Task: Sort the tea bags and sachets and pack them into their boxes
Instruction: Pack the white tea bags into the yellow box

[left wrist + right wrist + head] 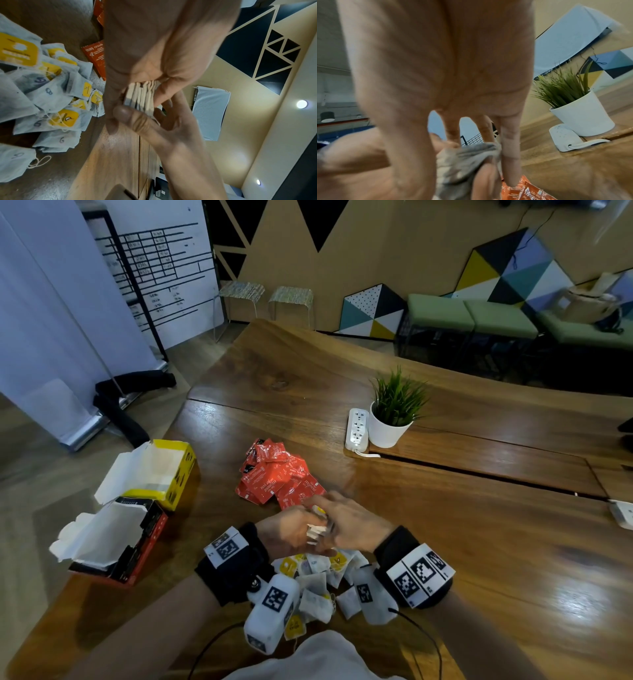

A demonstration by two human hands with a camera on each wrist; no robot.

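Both hands meet above the table's near edge. My left hand (291,530) grips a stack of white tea bags (317,532) between thumb and fingers, shown edge-on as the stack (142,96) in the left wrist view. My right hand (351,525) pinches the same stack from the other side, thumb against its end. Loose white tea bags with yellow tags (318,577) lie in a heap under my wrists. A pile of red sachets (277,477) lies just beyond the hands. At the left stand an open yellow box (164,470) and an open red and black box (116,539).
A white pot with a green plant (390,426) and a white power strip (357,429) sit further back on the right. The wooden table (479,542) stretches right of my hands. The boxes stand at its left edge.
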